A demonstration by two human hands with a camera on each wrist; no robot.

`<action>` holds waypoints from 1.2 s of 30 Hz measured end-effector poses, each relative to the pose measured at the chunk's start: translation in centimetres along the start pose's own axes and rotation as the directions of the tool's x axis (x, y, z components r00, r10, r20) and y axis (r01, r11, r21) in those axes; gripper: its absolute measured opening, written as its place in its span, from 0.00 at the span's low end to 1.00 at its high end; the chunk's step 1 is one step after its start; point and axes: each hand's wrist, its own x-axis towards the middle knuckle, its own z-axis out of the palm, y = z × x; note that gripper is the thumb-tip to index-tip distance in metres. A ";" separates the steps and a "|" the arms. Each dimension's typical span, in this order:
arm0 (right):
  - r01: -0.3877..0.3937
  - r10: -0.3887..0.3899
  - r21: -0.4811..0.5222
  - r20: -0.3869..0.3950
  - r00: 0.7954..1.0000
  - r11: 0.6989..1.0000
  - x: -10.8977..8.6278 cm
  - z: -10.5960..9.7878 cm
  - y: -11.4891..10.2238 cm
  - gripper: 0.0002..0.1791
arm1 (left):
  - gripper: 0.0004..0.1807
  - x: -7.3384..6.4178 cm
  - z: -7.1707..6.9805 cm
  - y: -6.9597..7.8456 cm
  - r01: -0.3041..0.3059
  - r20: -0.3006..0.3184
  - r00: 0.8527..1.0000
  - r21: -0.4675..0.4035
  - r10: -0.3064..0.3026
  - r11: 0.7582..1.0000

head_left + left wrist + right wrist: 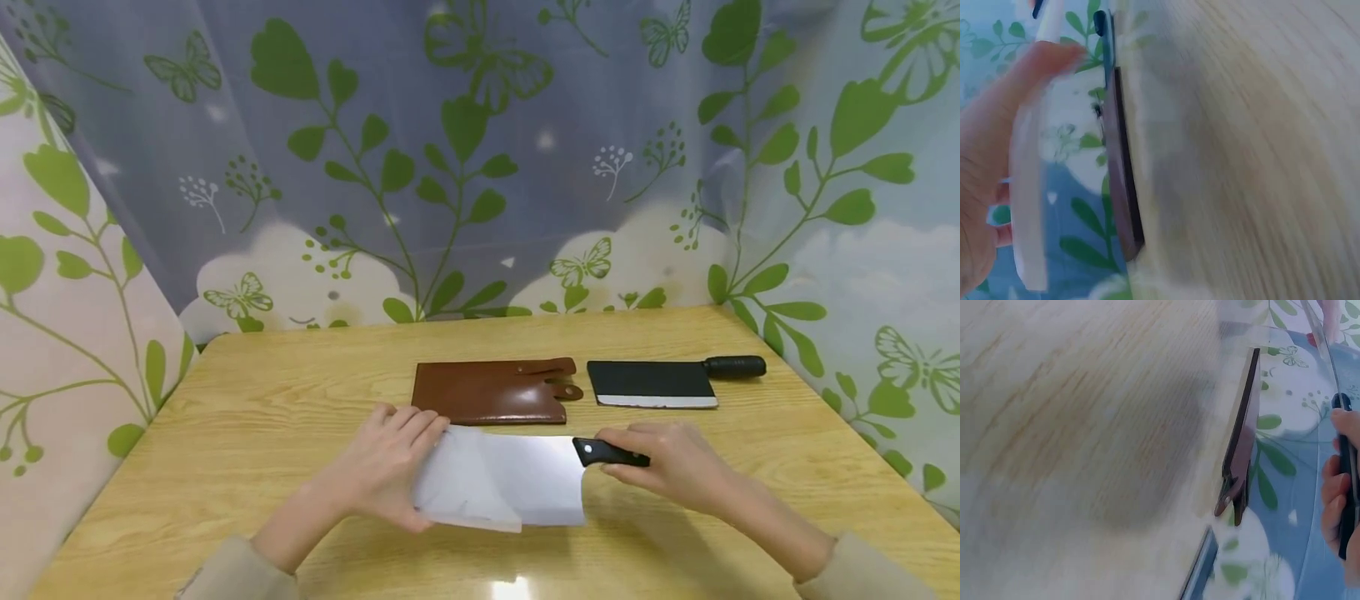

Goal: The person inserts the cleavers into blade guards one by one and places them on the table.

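A cleaver with a shiny blade (546,479) and a black riveted handle (609,452) is held above the table. My right hand (675,463) grips that handle; in the right wrist view the fingers (1335,484) curl round it. White sheet material, paper or cloth, (459,483) covers the left part of the blade. At its far left end my left hand (388,468) pinches the white sheet, with the thumb below and the fingers along the top. The left wrist view shows the white sheet (1030,187) edge-on between thumb and fingers, blurred.
Behind the held cleaver lies a brown leather sheath (480,392) with snap straps. To its right rests a second cleaver (651,382), dark with a bright edge and black handle. Both lie on a wooden table (255,400) against a leaf-patterned curtain (360,233).
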 end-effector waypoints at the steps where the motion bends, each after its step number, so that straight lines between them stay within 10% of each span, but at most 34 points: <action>1: -0.003 0.003 0.007 -0.003 1.000 1.000 0.1 0.2 -0.1 0.15 | 0.59 0.3 0.0 0.1 0.004 0.002 1.000 -0.007 -0.004 1.000; 11: -0.044 0.044 0.011 -0.023 0.999 0.999 0.7 1.3 -0.9 0.15 | 0.59 1.2 0.0 0.9 0.022 0.076 0.997 0.030 -0.024 0.999; 36: -0.054 0.054 -0.022 -0.023 0.998 0.998 1.4 1.6 -0.8 0.16 | 0.59 3.6 0.3 2.3 0.055 0.011 0.998 0.047 -0.055 0.997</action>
